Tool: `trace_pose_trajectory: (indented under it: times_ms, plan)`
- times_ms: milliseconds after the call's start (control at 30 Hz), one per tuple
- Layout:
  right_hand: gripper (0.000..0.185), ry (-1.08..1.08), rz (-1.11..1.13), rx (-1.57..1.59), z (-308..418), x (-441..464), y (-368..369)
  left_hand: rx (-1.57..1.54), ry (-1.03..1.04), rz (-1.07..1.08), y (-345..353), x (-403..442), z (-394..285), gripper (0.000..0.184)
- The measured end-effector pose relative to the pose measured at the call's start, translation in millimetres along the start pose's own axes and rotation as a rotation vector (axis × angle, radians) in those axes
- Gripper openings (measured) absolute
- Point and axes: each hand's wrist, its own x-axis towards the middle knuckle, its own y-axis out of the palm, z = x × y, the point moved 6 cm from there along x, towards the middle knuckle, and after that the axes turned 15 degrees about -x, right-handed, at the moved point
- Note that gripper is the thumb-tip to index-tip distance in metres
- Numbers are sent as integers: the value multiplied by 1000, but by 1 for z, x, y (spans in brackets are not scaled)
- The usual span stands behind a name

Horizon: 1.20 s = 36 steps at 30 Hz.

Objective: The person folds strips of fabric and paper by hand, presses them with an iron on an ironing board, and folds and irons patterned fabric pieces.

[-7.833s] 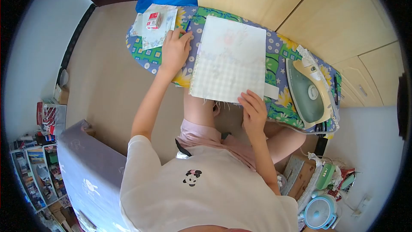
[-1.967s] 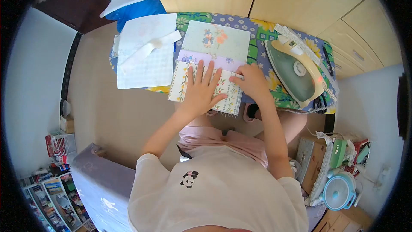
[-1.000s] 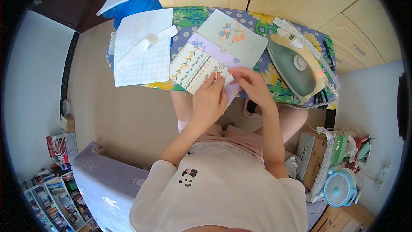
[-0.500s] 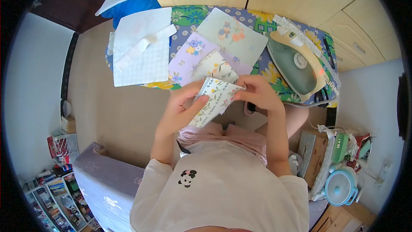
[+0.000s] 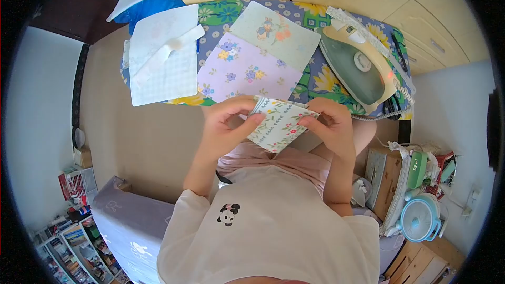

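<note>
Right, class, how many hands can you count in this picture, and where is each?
2: the left hand at the left side of the small floral cloth, the right hand at its upper right corner. Some fingers are hidden, but no other hand shows.

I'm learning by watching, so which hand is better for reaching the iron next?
Probably the right hand: the iron sits on that side, farther from the left hand. Both hold the floral cloth, though.

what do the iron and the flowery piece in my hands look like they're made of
Iron: probably hard plastic, judging by the smooth, moulded cream and green body; its soleplate is hidden.
Flowery piece: likely thin printed cotton, matte, since it folds softly between the hands, though the fibre can't be confirmed.
</note>
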Motion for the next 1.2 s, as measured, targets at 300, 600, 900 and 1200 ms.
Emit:
trace_pose_trajectory:
  times_ms: [300, 600, 900, 1200]
  plan:
    - [8, 11, -150, 123, 0, -7, -4, -84, 115, -223, 10, -2, -3, 20]
    - [6, 30, -257, 52, 6, -13, -6, -83, -31, -268, 11, -2, 4, 30]
    - [6, -44, -372, 85, 11, -19, -7, -270, 28, -212, 22, -3, 8, 24]
    - [9, -110, -441, -28, 14, -25, -7, -227, 60, -203, 27, -4, 12, 20]
